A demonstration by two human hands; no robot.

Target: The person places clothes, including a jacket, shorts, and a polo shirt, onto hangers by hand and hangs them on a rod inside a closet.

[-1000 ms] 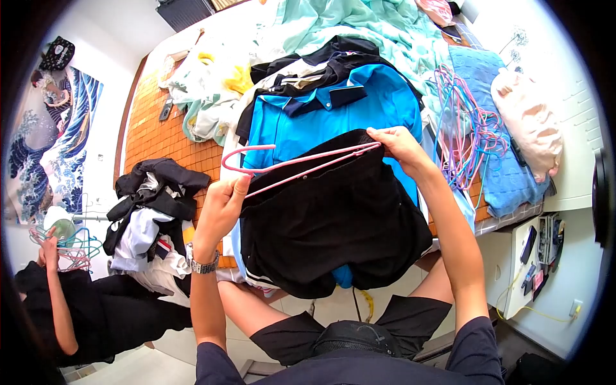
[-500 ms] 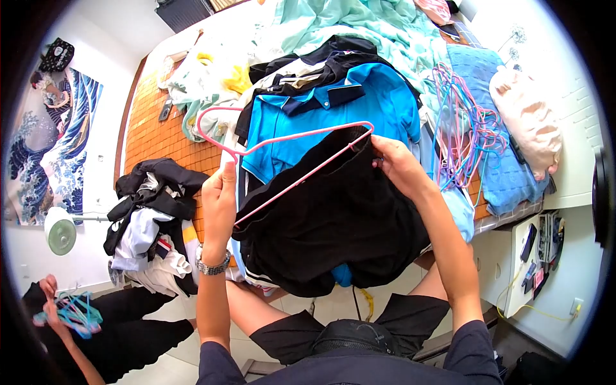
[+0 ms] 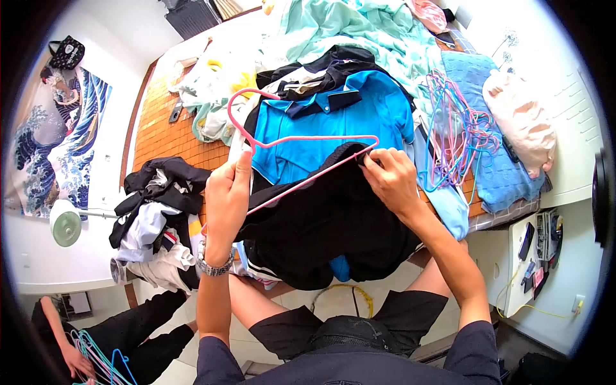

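My left hand [image 3: 228, 196] is closed around the neck and left side of a pink clothes hanger [image 3: 301, 138], its thumb up near the hook. The hanger's bar runs along the open waist of black shorts [image 3: 327, 224], which hang down in front of me. At the hanger's right end, my right hand [image 3: 391, 183] pinches the waist edge of the shorts. Behind the hanger lies a blue polo shirt [image 3: 346, 122] with a dark collar, on top of a clothes pile. The left end of the shorts' waist is partly hidden by my left hand.
Tangled hangers [image 3: 459, 128] lie on the bed at right, beside a blue towel [image 3: 494, 141] and a pale pink bundle [image 3: 523, 122]. Another clothes pile [image 3: 157, 218] is at left, near a small fan [image 3: 65, 223]. At lower left, another person's hand [image 3: 78, 362] holds several hangers.
The hanger has shifted slightly right. My right hand's fingers have curled over the waist edge by the hanger's end. The other person's hangers have moved lower.
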